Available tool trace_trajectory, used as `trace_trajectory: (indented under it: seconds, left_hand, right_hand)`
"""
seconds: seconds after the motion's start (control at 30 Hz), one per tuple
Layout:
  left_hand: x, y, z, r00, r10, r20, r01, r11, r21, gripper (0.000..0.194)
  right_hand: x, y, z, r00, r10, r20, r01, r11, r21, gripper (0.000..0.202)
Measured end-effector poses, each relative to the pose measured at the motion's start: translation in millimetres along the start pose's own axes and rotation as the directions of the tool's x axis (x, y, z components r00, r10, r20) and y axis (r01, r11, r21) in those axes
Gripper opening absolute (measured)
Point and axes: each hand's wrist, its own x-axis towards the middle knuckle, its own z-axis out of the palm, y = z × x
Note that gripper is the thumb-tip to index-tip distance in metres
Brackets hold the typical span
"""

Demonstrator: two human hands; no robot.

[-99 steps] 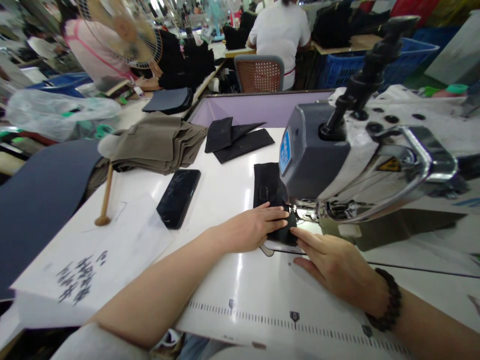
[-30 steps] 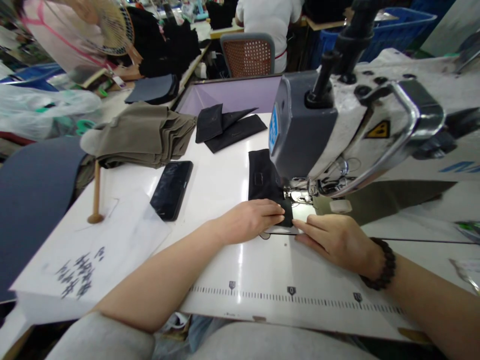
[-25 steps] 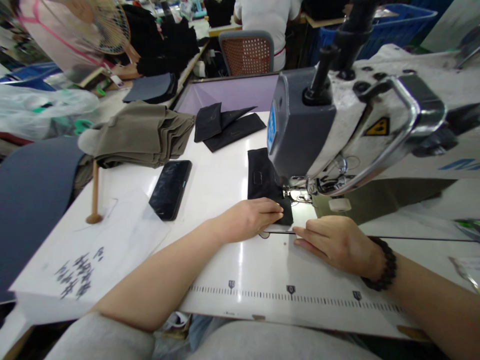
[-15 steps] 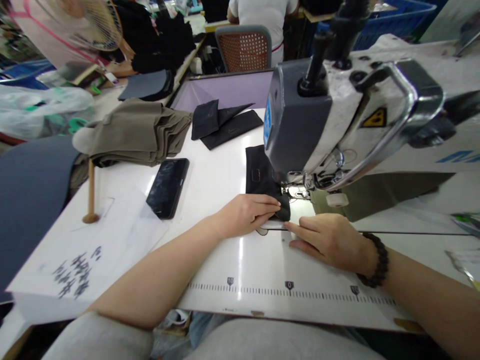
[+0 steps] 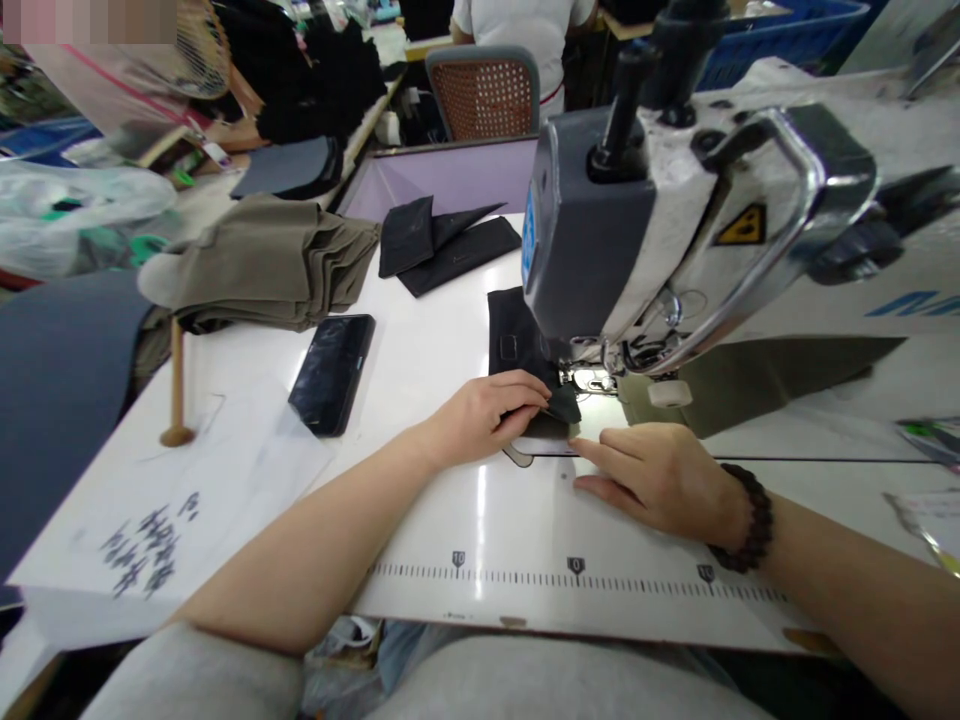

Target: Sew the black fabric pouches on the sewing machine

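A black fabric piece [image 5: 514, 335] lies on the white table, its right edge at the presser foot [image 5: 592, 380] of the sewing machine [image 5: 592, 230]. My left hand [image 5: 487, 420] pinches the near end of this fabric, where a corner is folded up. Just right of the fabric, my right hand [image 5: 660, 480] rests near the needle plate with its index finger stretched out and its thumb apart; nothing is in it. An olive fabric piece [image 5: 750, 385] lies under the machine arm.
Left of the hands are a black phone [image 5: 332, 375], a stack of olive fabric [image 5: 262, 260] and white paper with writing [image 5: 217, 490]. Black pieces [image 5: 457, 250] lie behind. A person in white [image 5: 517, 30] sits beyond a chair [image 5: 487, 95].
My left hand has shifted slightly back from the folded corner, and more of the fabric's near edge shows. My right hand has hardly moved. The view has shifted slightly.
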Motion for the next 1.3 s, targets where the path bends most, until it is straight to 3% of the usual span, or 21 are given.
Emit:
trace_trajectory:
  seconds: [0.1, 0.3, 0.6, 0.9, 1.3]
  left_hand:
    - [-1.3, 0.5, -0.2, 0.999, 0.037, 0.038, -0.037, 0.999, -0.001, 0.019]
    - [-4.2, -1.0, 2.3, 0.989, 0.109, 0.101, -0.118, 0.990, 0.082, 0.020]
    - [0.2, -0.4, 5.7, 0.953, 0.228, 0.202, -0.273, 0.933, 0.234, 0.021]
    - [-0.9, -3.0, 4.9, 0.945, 0.232, 0.231, -0.286, 0.929, 0.236, 0.022]
    - [0.6, -0.2, 2.3, 0.934, 0.204, 0.292, -0.285, 0.920, 0.270, 0.021]
  right_hand:
    - [-1.4, 1.0, -0.7, 0.997, -0.009, -0.071, 0.007, 1.000, -0.022, 0.033]
    - [0.8, 1.0, -0.9, 0.993, 0.050, 0.105, -0.042, 0.996, -0.078, 0.039]
    - [0.6, 0.4, -1.1, 0.996, 0.023, 0.085, -0.014, 0.995, -0.103, 0.042]
    - [1.4, -1.1, -3.1, 0.998, 0.021, 0.060, -0.015, 0.996, -0.093, 0.036]
    - [-1.7, 3.3, -7.2, 0.995, -0.094, -0.026, 0.094, 0.995, -0.018, 0.030]
